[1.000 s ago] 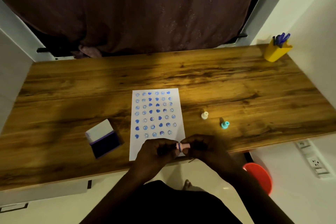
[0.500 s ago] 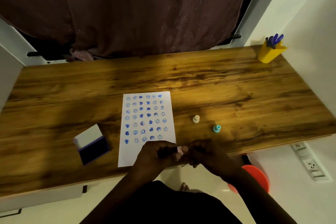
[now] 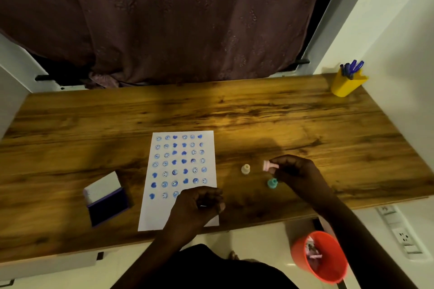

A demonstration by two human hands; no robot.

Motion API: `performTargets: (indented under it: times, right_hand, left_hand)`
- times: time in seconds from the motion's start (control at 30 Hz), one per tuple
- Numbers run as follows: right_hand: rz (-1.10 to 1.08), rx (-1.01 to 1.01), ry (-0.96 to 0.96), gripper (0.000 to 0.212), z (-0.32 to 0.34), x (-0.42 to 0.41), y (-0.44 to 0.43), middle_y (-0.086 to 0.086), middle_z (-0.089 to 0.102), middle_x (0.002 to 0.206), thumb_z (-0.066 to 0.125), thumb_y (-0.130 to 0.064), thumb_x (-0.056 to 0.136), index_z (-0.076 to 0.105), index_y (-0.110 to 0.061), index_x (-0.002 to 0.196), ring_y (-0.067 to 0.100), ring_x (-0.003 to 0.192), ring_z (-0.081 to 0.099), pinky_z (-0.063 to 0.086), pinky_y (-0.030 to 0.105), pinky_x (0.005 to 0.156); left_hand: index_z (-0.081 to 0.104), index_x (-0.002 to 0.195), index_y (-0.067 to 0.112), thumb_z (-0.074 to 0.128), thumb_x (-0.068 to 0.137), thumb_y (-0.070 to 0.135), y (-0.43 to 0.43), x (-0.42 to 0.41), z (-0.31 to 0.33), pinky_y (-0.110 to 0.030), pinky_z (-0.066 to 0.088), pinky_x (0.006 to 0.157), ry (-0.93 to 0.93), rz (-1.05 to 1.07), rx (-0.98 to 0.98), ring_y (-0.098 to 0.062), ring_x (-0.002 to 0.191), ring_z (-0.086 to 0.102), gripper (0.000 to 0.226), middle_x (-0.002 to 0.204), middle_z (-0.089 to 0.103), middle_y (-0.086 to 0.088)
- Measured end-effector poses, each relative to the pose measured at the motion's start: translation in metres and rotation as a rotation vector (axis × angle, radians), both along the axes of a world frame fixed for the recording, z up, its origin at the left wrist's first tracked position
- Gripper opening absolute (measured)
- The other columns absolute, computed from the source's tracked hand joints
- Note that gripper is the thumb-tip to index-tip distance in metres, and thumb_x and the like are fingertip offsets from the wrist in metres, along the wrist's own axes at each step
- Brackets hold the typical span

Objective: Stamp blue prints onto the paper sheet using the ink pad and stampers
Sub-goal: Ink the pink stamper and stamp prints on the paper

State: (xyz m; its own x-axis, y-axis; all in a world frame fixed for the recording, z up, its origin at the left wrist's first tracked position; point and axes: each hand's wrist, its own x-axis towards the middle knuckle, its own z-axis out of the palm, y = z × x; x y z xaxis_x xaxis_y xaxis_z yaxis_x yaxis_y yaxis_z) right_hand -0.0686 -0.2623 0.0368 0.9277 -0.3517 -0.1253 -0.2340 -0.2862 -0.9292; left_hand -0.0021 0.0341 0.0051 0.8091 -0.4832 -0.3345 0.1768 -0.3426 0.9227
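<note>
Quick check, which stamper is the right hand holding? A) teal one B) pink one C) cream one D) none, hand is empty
B: the right hand pinches the small pink plastic stamper in its fingers above the wooden desk, while the cream stamper and the teal stamper stand untouched on the wood beside it.

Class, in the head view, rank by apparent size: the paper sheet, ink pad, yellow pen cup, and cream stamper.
1. Paper sheet
2. Ink pad
3. Yellow pen cup, though it stands farther off
4. Cream stamper
</note>
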Motion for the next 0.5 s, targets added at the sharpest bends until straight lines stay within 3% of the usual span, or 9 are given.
performTargets:
  times: [0.1,0.13,0.27,0.5]
  right_hand:
    - [0.043,-0.362,0.036,0.009,-0.008,0.005,-0.024,-0.016,0.077,0.084,0.083,-0.021,0.084,0.08,-0.024,0.092,-0.011,0.082,0.07,0.049,0.005,0.072]
    - [0.074,-0.459,0.044,0.005,-0.01,0.007,-0.03,-0.019,0.075,0.083,0.081,-0.022,0.085,0.08,-0.024,0.089,-0.012,0.081,0.068,0.047,0.004,0.071]
    - [0.172,-0.67,0.16,0.008,-0.023,0.016,-0.04,-0.003,0.078,0.087,0.072,-0.017,0.089,0.078,-0.018,0.084,0.014,0.081,0.073,0.057,0.034,0.075]
    - [0.225,-0.853,0.334,0.012,-0.034,0.023,-0.044,0.005,0.074,0.092,0.063,-0.026,0.091,0.072,-0.017,0.09,0.026,0.089,0.07,0.054,0.035,0.074]
  left_hand:
    - [0.075,0.097,0.055,0.089,0.077,0.029,-0.003,0.0,-0.002,-0.023,0.055,0.085,-0.011,0.028,0.012,0.0,0.095,0.077,0.036,0.098,0.081,0.02]
    - [0.075,0.097,0.056,0.089,0.077,0.03,-0.004,-0.001,-0.002,-0.023,0.055,0.086,-0.009,0.036,0.017,0.0,0.095,0.076,0.036,0.098,0.08,0.021]
    - [0.075,0.098,0.055,0.086,0.067,0.049,-0.009,-0.003,-0.003,-0.032,0.059,0.093,-0.006,0.039,0.039,-0.001,0.097,0.076,0.033,0.099,0.081,0.02]
    - [0.074,0.1,0.056,0.083,0.062,0.057,-0.01,-0.003,-0.004,-0.041,0.059,0.098,-0.003,0.071,0.046,0.0,0.098,0.076,0.039,0.1,0.08,0.023]
